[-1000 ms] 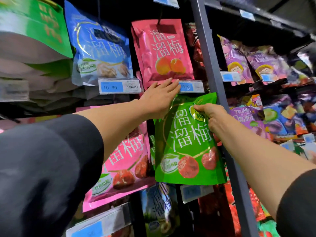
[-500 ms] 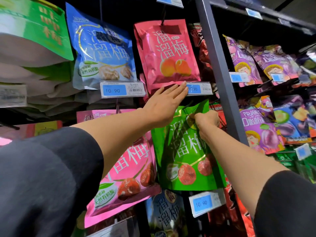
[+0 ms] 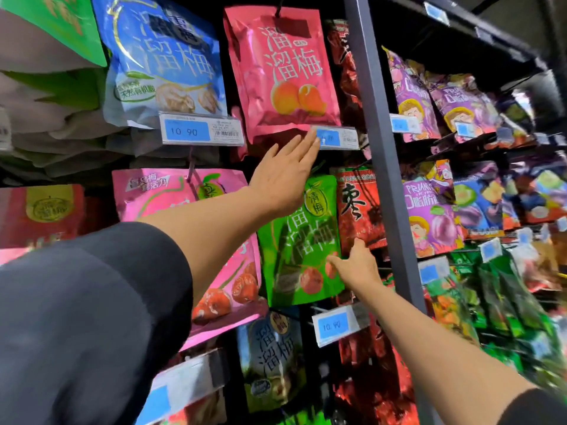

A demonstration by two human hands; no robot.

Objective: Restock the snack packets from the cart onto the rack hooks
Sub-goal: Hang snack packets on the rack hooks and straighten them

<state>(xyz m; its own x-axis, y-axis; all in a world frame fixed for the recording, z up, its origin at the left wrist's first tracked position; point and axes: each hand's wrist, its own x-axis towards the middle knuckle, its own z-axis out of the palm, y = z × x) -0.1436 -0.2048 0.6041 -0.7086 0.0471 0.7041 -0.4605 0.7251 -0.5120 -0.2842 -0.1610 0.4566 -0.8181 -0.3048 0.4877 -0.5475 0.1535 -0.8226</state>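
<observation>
A green plum snack packet (image 3: 302, 240) hangs on the rack in the middle of the view. My left hand (image 3: 283, 176) is flat with straight fingers, its fingertips up at the blue price tag (image 3: 336, 138) just above the packet's top. My right hand (image 3: 356, 265) is lower, fingers spread and straight, touching the packet's lower right edge. A red-pink packet (image 3: 282, 75) hangs above and a pink packet (image 3: 171, 197) hangs to the left. The hook holding the green packet is hidden behind my left hand. The cart is out of view.
A grey upright post (image 3: 380, 154) divides the rack right of the green packet. A red jujube packet (image 3: 357, 210) hangs beside it. Purple packets (image 3: 429, 207) fill the right bay. A blue packet (image 3: 162, 59) hangs top left; price tags (image 3: 201, 130) stick out.
My right hand has let go of the green packet's top and dropped to its lower right edge with fingers opened. The packet now hangs by itself. My left hand stays up by the price tag.
</observation>
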